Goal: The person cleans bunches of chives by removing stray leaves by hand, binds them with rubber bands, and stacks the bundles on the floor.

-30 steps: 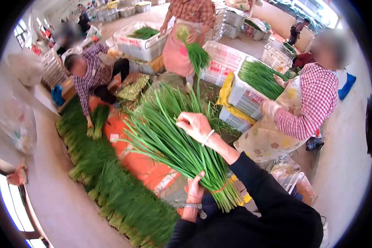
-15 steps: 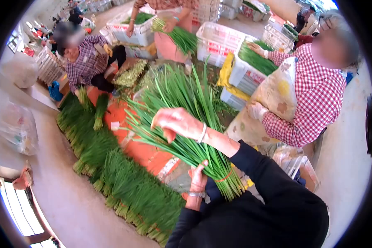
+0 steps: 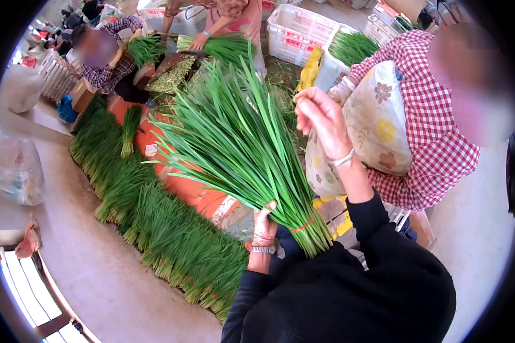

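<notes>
A large bunch of garlic chives (image 3: 240,148) fans out to the upper left in front of me. An orange band (image 3: 303,222) circles it near its pale stem ends, which point down toward my lap. My left hand (image 3: 263,227), with a metal watch band at the wrist, is closed around the underside of the bunch, its thumb on the stems. Raised to the right of the leaves, apart from them, is my right hand (image 3: 325,120). Its fingers are loosely bent, with nothing visible in them. A pale bracelet (image 3: 342,158) sits on that wrist.
Rows of chive bunches (image 3: 171,234) lie along the left side. One separate bunch (image 3: 130,131) rests on orange sheeting (image 3: 183,194). A co-worker in a checked shirt (image 3: 435,114) sits close on my right. White crates (image 3: 300,34) and other workers are beyond.
My right hand has moved from above the leaves to the right, off the bunch. The left hand keeps its hold. The far-left co-worker has lifted a bunch; the right co-worker leans closer.
</notes>
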Motion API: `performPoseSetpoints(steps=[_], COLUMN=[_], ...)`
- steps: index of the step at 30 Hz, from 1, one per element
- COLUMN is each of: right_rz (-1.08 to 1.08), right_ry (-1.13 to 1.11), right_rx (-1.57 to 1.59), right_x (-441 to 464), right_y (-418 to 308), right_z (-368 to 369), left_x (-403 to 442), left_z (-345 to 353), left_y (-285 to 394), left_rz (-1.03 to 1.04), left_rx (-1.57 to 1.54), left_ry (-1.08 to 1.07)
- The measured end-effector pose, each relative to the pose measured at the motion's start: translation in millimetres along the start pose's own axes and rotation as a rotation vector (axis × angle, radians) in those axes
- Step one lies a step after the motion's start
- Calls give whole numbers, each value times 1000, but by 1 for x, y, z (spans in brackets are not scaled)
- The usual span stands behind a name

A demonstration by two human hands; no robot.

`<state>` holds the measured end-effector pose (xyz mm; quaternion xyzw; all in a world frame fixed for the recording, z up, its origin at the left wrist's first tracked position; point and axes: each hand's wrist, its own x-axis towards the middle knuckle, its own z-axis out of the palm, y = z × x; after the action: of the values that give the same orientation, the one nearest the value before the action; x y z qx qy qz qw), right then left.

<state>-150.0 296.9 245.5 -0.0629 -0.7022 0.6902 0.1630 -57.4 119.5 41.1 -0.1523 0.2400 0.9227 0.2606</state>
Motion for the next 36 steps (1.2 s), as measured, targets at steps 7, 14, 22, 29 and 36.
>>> performPoseSetpoints(steps=[7,14,22,29,36], right_rz=[105,51,300,-48,-322], right_ry=[-104,-228,-187,-407,-452], right_rx=[-231,-259,166,-55,-595], right_x=[2,2,9,34,126], right_y=[25,37,24,-37,-26], right_z=[14,36,52,80,105], left_x=[-3,-27,-21,-23,-26], left_z=[-16,-4,12,10,19], left_y=[8,10,29,30,35], left_rz=[-24,-34,6,16,32], left_rx=[-7,23,80,174,226], left_ry=[-19,16,3,14,-27])
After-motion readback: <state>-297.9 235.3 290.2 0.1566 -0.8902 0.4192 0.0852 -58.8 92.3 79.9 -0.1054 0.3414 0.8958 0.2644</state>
